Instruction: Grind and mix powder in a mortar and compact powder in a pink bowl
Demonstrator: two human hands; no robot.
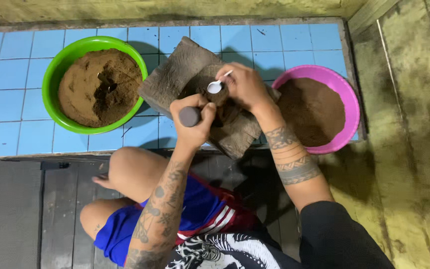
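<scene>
Hands met over a worn stone slab [175,74] that lay tilted across the blue-tiled ledge [21,89], and every other thing in the frame sat around that slab. Your left hand [195,117] was closed tight around a dark, round-ended pestle [189,116], fingers wrapped over its shaft, held just above the slab's near half. Your right hand [247,87] pinched the handle of a small white spoon [216,85] between thumb and fingers, the bowl of the spoon turned toward a clump of dark brown paste [225,107] resting on the middle of the slab. Whether the spoon touched the paste could not be told from this angle. To the left of the slab, just beside its upper corner, stood a green plastic bowl [55,74] heaped with brown powder [83,92], a hollow dug near the heap's centre. To the right of the slab, partly behind your right wrist, stood a pink plastic bowl [347,94] filled with darker brown powder [312,112]. You sat below the slab on dark floorboards [21,214], one bare knee [130,169] drawn up close to the ledge's edge.
</scene>
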